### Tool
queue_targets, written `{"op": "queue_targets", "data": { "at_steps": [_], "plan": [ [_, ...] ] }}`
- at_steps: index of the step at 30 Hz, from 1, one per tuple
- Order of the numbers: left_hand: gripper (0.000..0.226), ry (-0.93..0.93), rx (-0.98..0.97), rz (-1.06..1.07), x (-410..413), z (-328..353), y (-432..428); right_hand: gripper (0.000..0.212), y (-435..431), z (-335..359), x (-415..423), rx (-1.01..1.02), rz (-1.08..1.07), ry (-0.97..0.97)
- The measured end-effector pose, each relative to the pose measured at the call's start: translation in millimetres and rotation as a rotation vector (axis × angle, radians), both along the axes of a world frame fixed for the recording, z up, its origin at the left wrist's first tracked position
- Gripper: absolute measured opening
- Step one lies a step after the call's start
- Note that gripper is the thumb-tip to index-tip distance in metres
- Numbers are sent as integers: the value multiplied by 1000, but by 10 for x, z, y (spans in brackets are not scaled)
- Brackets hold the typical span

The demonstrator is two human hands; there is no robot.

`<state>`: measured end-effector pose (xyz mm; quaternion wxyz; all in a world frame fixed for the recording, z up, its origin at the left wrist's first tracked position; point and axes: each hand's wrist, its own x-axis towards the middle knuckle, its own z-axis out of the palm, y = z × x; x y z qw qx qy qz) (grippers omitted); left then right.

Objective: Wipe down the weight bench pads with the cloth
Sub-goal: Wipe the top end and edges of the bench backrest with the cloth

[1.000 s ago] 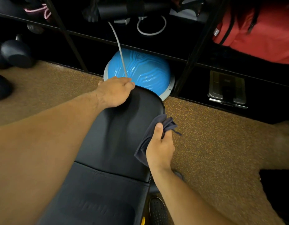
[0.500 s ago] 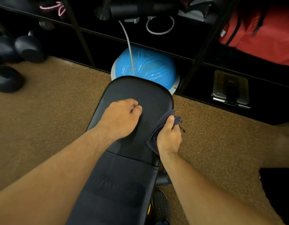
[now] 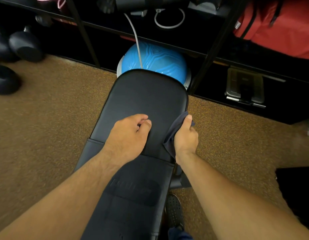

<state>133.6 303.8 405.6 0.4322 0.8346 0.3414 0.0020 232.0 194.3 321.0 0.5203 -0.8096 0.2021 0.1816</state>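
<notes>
A black weight bench runs up the middle of the head view. Its far pad (image 3: 146,94) has a rounded end; the near pad (image 3: 133,187) lies below a seam. My left hand (image 3: 128,134) rests on the far pad near the seam, fingers curled with nothing in them. My right hand (image 3: 185,135) grips a dark grey cloth (image 3: 174,132) against the right side edge of the far pad. Part of the cloth hangs down under my palm.
A blue balance dome (image 3: 155,59) sits under a black shelf rack (image 3: 212,54) just beyond the bench end. Dark dumbbells (image 3: 23,45) lie at the far left. A red bag (image 3: 280,28) fills the top right shelf. Brown speckled floor (image 3: 46,110) surrounds the bench.
My left hand came back from the far end of the pad to its middle and curled. My right hand with the cloth slid along the pad's right edge.
</notes>
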Motion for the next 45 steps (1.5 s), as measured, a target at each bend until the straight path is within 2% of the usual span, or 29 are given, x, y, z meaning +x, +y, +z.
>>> {"op": "queue_targets", "data": {
  "at_steps": [6, 9, 13, 15, 23, 27, 32, 36, 39, 40, 43, 45],
  "plan": [
    [35, -37, -43, 21, -52, 15, -116, 46, -113, 85, -290, 0, 181, -202],
    [35, -36, -77, 4, -66, 44, -196, 26, -262, 61, -458, 34, 278, -207],
    [35, -20, -91, 17, -167, 23, -188, 50, -247, 34, -313, -60, 243, -195],
    [34, -5, -102, 53, -234, -7, -139, 54, -192, 15, -252, -101, 234, -199],
    [33, -14, -133, 114, -435, 74, -146, 46, -343, 183, -227, -429, 465, -359],
    [32, -6, -120, 172, -534, 102, -158, 38, -543, 271, -356, -352, 517, -477],
    [30, -28, -117, 225, -642, 67, -377, 43, -582, 195, -640, -215, 482, -268],
    [31, -77, -132, 294, -738, -43, -459, 51, -448, 14, -1032, 77, 128, -75],
    [28, -122, -136, 351, -792, -148, -466, 52, -389, -93, -1114, 193, -27, 0],
    [27, -131, -131, 363, -800, -171, -479, 54, -379, -176, -1060, 260, -64, 91],
    [22, -149, -143, 371, -784, -212, -554, 68, -346, -373, -778, 460, -100, 389],
    [22, -156, -141, 363, -770, -216, -610, 56, -319, -396, -573, 513, -57, 367]
  ]
}}
